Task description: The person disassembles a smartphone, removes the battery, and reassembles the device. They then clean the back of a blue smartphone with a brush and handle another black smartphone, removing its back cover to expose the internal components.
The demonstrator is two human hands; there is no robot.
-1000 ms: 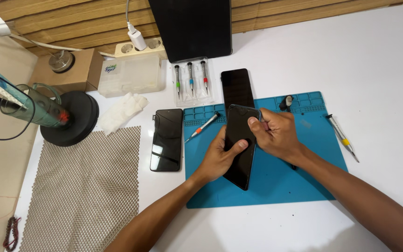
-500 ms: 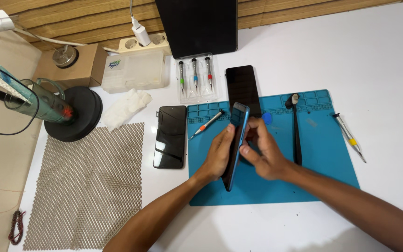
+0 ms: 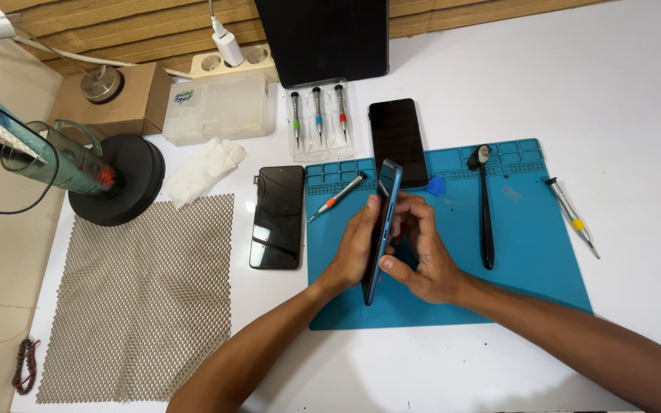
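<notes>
The blue phone (image 3: 382, 229) is held on edge above the blue mat (image 3: 529, 252), clasped between the left hand (image 3: 357, 248) and right hand (image 3: 422, 256), fingers curled around it. An even grip at the frame seems best, so the screen is not flexed.

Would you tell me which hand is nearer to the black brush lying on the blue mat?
Right. The right hand sits just left of the black brush; the left hand is farther left, beyond the blue phone.
</notes>
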